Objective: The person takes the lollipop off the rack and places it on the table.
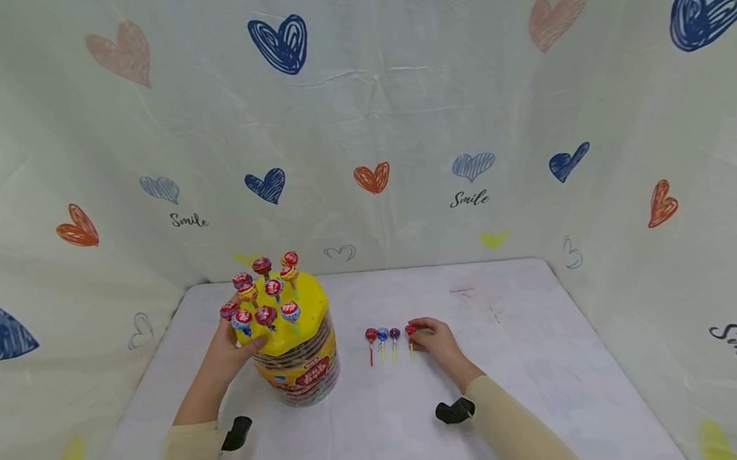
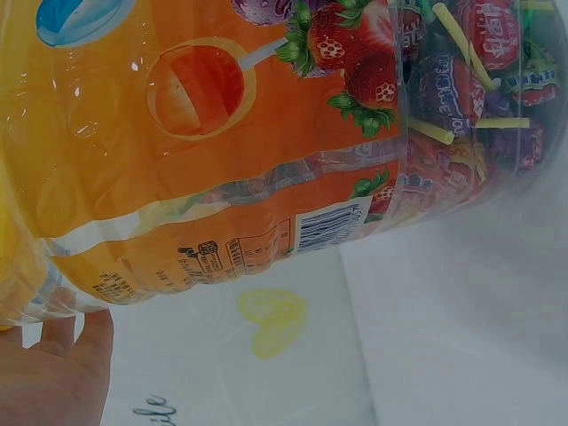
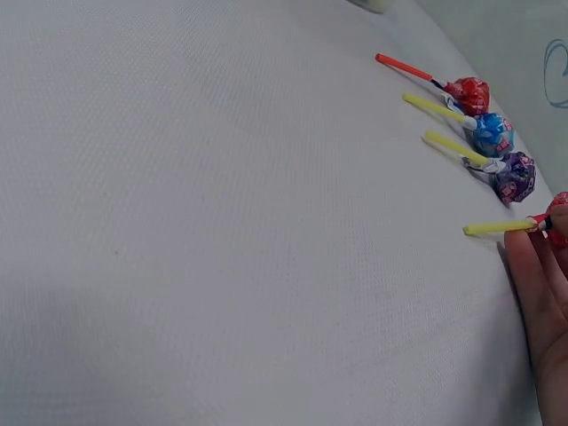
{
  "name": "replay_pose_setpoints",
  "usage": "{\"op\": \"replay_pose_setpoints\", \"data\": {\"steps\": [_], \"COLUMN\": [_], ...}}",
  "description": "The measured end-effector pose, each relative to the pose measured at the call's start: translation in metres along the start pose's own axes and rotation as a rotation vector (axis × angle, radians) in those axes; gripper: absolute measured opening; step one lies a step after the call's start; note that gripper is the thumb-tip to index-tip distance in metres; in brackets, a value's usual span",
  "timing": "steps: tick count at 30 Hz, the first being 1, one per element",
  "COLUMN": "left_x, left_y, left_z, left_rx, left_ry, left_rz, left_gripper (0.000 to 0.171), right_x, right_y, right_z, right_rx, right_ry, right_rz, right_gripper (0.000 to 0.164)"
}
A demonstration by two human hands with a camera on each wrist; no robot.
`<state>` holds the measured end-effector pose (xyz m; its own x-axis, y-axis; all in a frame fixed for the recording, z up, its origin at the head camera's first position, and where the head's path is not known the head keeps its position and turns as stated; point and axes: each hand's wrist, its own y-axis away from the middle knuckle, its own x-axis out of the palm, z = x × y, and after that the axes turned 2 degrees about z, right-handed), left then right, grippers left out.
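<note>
Left arm, in its beige sleeve (image 1: pixel 186 456), extends from the near left edge toward the far side, angled slightly right. Left hand (image 1: pixel 228 347) is clamped on the upper left side of the candy jar (image 1: pixel 314 372), thumb over the near edge of the yellow lid (image 1: pixel 309 297), the other fingers round the left side, partly hidden. The jar stands on the left part of the white table (image 1: pixel 381 433); several wrapped lollipops (image 1: pixel 273 287) stick up from its lid. Right of the jar, in a row with sticks toward the near side: red-stick lollipop (image 1: pixel 371 334), blue lollipop (image 1: pixel 382 334), purple lollipop (image 1: pixel 394 334). Just right of these, a red lollipop with a yellow stick (image 3: pixel 499 228). Right hand (image 1: pixel 437 338) pinches it by the head, thumb and fingers together, wrist low over the table. Right forearm slants in from the near right, its sleeve pulled to just below the wrist.
</note>
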<state>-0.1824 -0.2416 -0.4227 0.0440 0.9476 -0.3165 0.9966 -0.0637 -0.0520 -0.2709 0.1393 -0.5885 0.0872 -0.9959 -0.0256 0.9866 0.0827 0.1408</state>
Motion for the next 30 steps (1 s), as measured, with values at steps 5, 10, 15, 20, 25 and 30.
{"op": "replay_pose_setpoints", "data": {"steps": [5, 10, 15, 20, 25, 30], "left_x": [0.0003, 0.0006, 0.0009, 0.001, 0.0012, 0.0013], "left_y": [0.0005, 0.0004, -0.0002, -0.0002, -0.0006, -0.0008], "left_z": [-0.0001, -0.0002, 0.0, 0.0005, 0.0008, 0.0001], "left_rx": [-0.026, -0.023, -0.025, -0.024, 0.0, 0.005], "left_ry": [-0.009, -0.005, -0.01, -0.019, -0.024, -0.028], "left_rz": [-0.002, -0.003, -0.004, -0.006, -0.009, -0.013], "left_gripper": [0.096, 0.096, 0.095, 0.095, 0.096, 0.095], "right_x": [-0.0012, 0.0, 0.0025, 0.0051, 0.0069, 0.0078], "right_y": [-0.0019, -0.0033, -0.0037, -0.003, -0.0031, -0.0042], "right_z": [-0.0002, -0.0001, -0.0001, 0.0008, 0.0009, 0.0013], "right_rx": [-0.021, -0.019, -0.022, -0.044, -0.047, -0.051], "right_ry": [0.082, 0.183, 0.249, 0.284, 0.317, 0.355], "right_rz": [0.041, 0.058, 0.05, 0.047, 0.028, 0.013], "right_gripper": [0.032, 0.033, 0.032, 0.031, 0.033, 0.033]}}
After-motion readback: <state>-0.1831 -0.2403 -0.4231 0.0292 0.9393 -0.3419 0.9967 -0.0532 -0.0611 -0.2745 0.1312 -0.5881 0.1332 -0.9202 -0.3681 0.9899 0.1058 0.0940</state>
